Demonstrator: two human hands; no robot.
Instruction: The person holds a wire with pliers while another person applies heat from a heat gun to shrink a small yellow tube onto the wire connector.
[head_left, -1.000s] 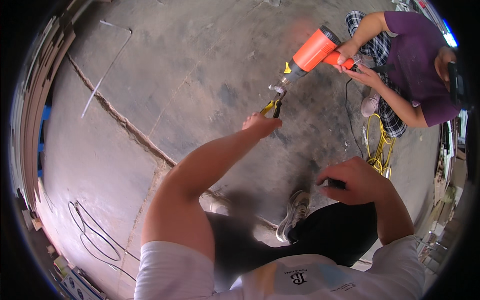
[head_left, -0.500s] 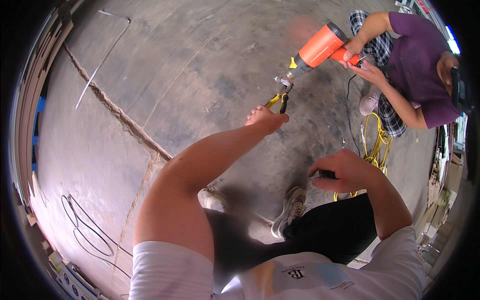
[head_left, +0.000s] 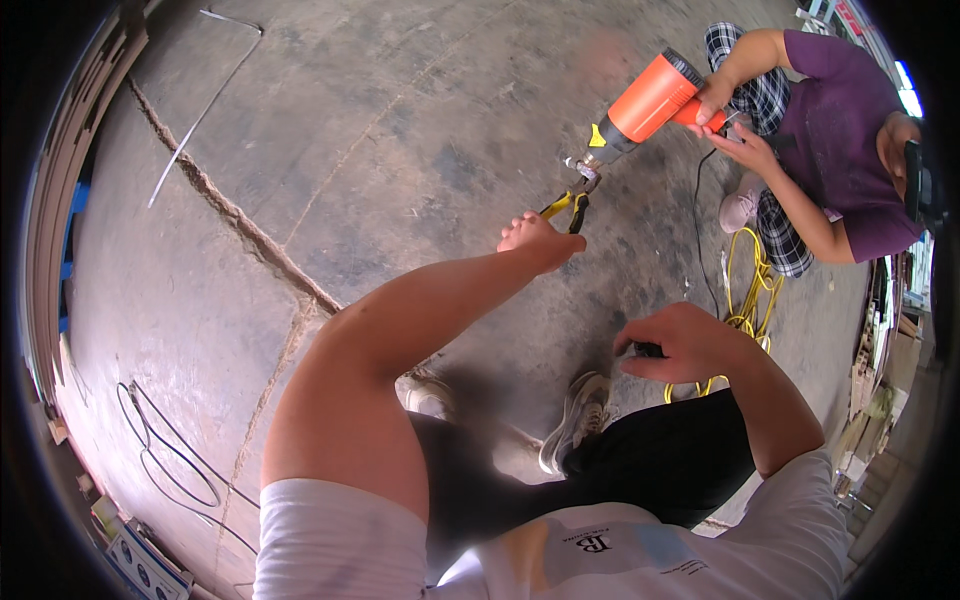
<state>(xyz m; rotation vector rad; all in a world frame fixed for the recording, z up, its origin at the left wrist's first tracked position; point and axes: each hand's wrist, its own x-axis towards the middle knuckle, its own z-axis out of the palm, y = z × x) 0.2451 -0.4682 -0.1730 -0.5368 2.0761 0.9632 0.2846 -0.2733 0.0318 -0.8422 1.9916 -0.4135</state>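
Note:
My left hand (head_left: 538, 243) is closed around the handles of yellow-and-black pliers (head_left: 578, 206), arm stretched forward. Their jaws meet a small whitish-silver piece (head_left: 580, 168) right at the nozzle of an orange heat gun (head_left: 645, 103); whether the jaws grip it or the nozzle is too small to tell. Another person in a purple shirt (head_left: 840, 120) holds the heat gun by its handle with both hands. Above my knee, my right hand (head_left: 690, 345) is curled around a small dark object (head_left: 648, 350), mostly hidden by the fingers.
A coiled yellow cable (head_left: 755, 290) lies on the concrete floor (head_left: 400, 180) at the right, near a thin black cord (head_left: 700, 215). At the left lie a black cable loop (head_left: 180, 470), a bent pale strip (head_left: 205, 110) and a long crack (head_left: 235, 220). Stacked boards line both sides.
The heat gun, the pliers and my left hand appear slightly further right and lower in the picture. Both of my hands keep their grip.

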